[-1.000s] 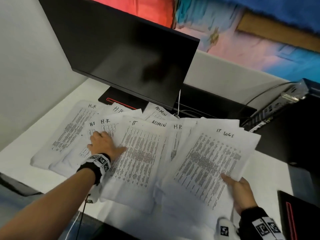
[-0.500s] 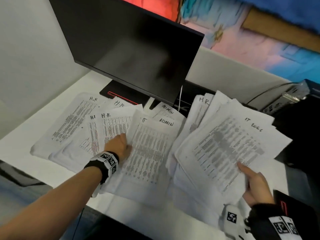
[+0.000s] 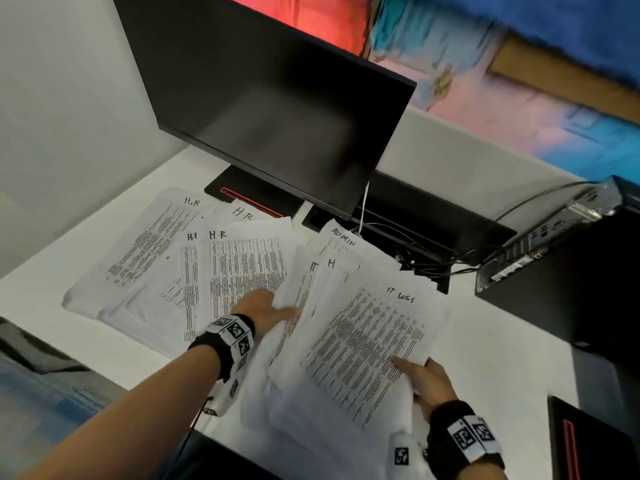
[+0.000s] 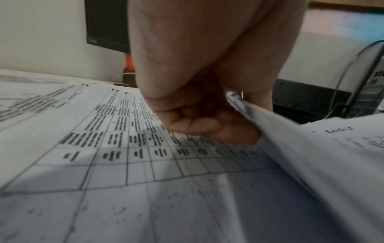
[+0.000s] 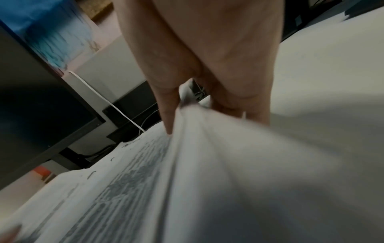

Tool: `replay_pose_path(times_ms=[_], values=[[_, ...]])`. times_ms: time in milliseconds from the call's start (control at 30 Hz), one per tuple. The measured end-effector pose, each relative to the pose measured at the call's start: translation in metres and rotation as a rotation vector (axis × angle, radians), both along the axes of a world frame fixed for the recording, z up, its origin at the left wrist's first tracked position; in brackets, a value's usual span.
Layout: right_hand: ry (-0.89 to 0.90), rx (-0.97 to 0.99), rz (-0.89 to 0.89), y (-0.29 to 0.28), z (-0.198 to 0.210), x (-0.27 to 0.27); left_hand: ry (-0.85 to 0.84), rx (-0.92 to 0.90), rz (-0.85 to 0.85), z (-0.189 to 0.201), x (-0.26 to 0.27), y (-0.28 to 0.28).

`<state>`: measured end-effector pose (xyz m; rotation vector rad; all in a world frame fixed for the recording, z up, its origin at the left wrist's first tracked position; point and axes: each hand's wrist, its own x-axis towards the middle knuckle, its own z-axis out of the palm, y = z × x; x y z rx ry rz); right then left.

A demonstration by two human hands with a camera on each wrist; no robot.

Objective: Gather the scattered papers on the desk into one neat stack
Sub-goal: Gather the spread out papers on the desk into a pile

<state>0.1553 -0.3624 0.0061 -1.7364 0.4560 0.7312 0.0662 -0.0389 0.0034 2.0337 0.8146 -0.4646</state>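
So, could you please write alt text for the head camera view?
Both hands gather printed white paper sheets on a white desk: the right hand grips the bundle topped "IT LOGS", and the left hand reaches under its edge. "H.R" sheets lie spread before a dark monitor.

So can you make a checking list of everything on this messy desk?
Surface: white desk, mostly covered on the left and middle.
Job's things: papers marked H.R lie spread on the left; an ADMIN sheet peeks out behind; the IT LOGS bundle is on the right.
Clutter: nothing seen.
Hands: left hand grips the bundle's left edge; right hand pinches its near right corner.
Cables: black cables behind the papers; a white cable hangs by the monitor.
Surroundings: dark monitor, black computer box, grey partition.
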Motion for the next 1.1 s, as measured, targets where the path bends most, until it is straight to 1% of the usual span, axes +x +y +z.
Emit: replay_pose_path(times_ms=[100,233,267,300,367,400,433,467,566,600,633,666,733,800,833,866,900,933,966,1033,1066,1100], values=[[0.020,0.013,0.000,-0.005,-0.001,0.001,-0.172,-0.085,0.104,0.004,0.002,0.007],[0.046,0.022,-0.052,-0.006,-0.007,0.002,-0.326,-0.227,0.171,0.022,0.001,0.016],[0.043,0.003,-0.059,-0.005,-0.008,0.002,-0.360,-0.234,0.195,0.029,0.002,0.017],[0.038,-0.005,-0.074,-0.004,-0.010,0.001,-0.404,-0.197,0.198,0.034,0.005,0.018],[0.030,-0.031,-0.091,-0.003,-0.015,0.002,-0.437,0.033,0.129,0.040,0.009,0.026],[0.028,-0.047,-0.093,-0.002,-0.016,0.002,-0.389,0.154,0.069,0.043,0.010,0.031],[0.025,-0.051,-0.098,-0.002,-0.017,0.002,-0.323,0.232,0.013,0.045,0.012,0.035],[0.023,-0.057,-0.097,0.000,-0.017,0.000,-0.250,0.263,-0.031,0.047,0.012,0.037],[-0.008,-0.071,-0.097,0.003,-0.016,-0.001,-0.074,0.193,-0.175,0.049,0.015,0.025],[-0.012,-0.078,-0.097,0.005,-0.015,-0.002,-0.017,0.214,-0.216,0.050,0.016,0.017],[-0.013,-0.075,-0.099,0.006,-0.014,-0.001,0.014,0.279,-0.252,0.050,0.018,0.012],[-0.009,-0.073,-0.098,0.007,-0.012,0.000,0.016,0.365,-0.280,0.055,0.020,0.008],[0.000,-0.073,-0.100,0.008,-0.011,0.001,-0.045,0.547,-0.336,0.077,0.023,0.003],[-0.007,-0.057,-0.108,0.009,-0.011,0.002,-0.201,0.676,-0.383,0.112,0.020,0.001],[-0.012,-0.046,-0.106,0.010,-0.011,0.002,-0.321,0.688,-0.404,0.134,0.016,-0.001],[-0.013,-0.037,-0.102,0.013,-0.010,0.001,-0.445,0.647,-0.424,0.156,0.009,-0.004],[-0.016,-0.026,-0.107,0.014,-0.009,-0.001,-0.567,0.541,-0.428,0.178,0.002,-0.008],[-0.016,-0.016,-0.121,0.015,-0.009,-0.001,-0.684,0.369,-0.413,0.196,-0.004,-0.012],[-0.014,-0.007,-0.135,0.015,-0.008,-0.002,-0.771,0.152,-0.379,0.209,-0.010,-0.016],[-0.005,-0.011,-0.134,0.016,-0.006,-0.001,-0.834,-0.255,-0.277,0.221,-0.015,-0.022],[-0.002,-0.016,-0.123,0.017,-0.004,0.000,-0.835,-0.408,-0.229,0.219,-0.015,-0.024],[0.002,-0.018,-0.118,0.016,-0.003,0.001,-0.822,-0.513,-0.191,0.211,-0.014,-0.024]])
